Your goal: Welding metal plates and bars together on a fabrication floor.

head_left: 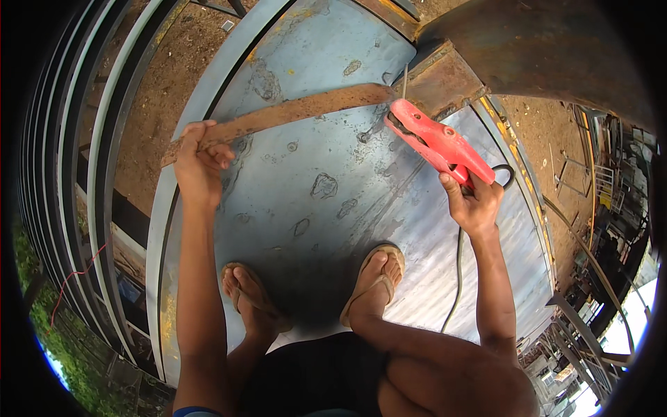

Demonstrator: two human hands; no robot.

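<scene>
My left hand (198, 163) is closed around the near left end of a rusty flat steel bar (299, 111), thumb on top and fingers curled. The bar slants up across a grey steel plate (278, 187), its far end close to a rusty angular steel piece (445, 80). In my right hand (476, 206) are the handles of a red welding electrode holder (434, 139). A thin welding rod (405, 80) stands up from its jaws, beside the bar's far end. Whether the rod touches metal I cannot tell.
My sandalled feet (375, 281) stand on the plate. A dark cable (456, 285) trails down from the holder. Curved steel rails (125, 90) run along the left, with dirt ground (184, 55) below. A large rusty curved panel (549, 52) rises at the far right; scrap metal (594, 292) lies beyond.
</scene>
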